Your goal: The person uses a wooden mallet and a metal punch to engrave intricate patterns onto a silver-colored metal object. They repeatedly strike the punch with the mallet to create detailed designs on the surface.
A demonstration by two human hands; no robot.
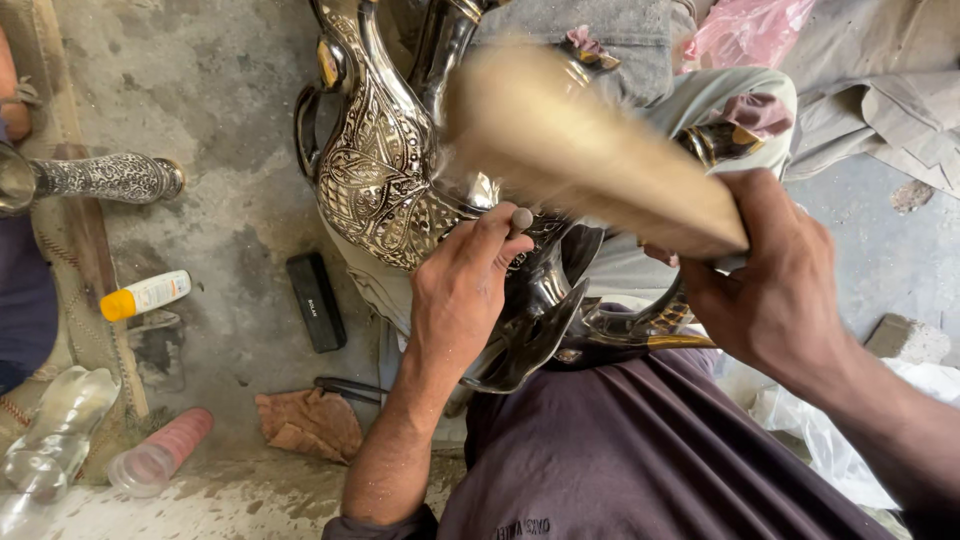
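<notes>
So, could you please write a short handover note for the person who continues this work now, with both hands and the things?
Left hand: pinches a small metal punch against the engraved metal pitcher, which lies across the lap.
Right hand: grips a wooden mallet, blurred by motion, above the punch.
Done: much of the pitcher's body already bears a leaf pattern.
Left: the lower dark part near the handle looks plain.
Nearby on the floor: black block, orange-capped bottle.
</notes>
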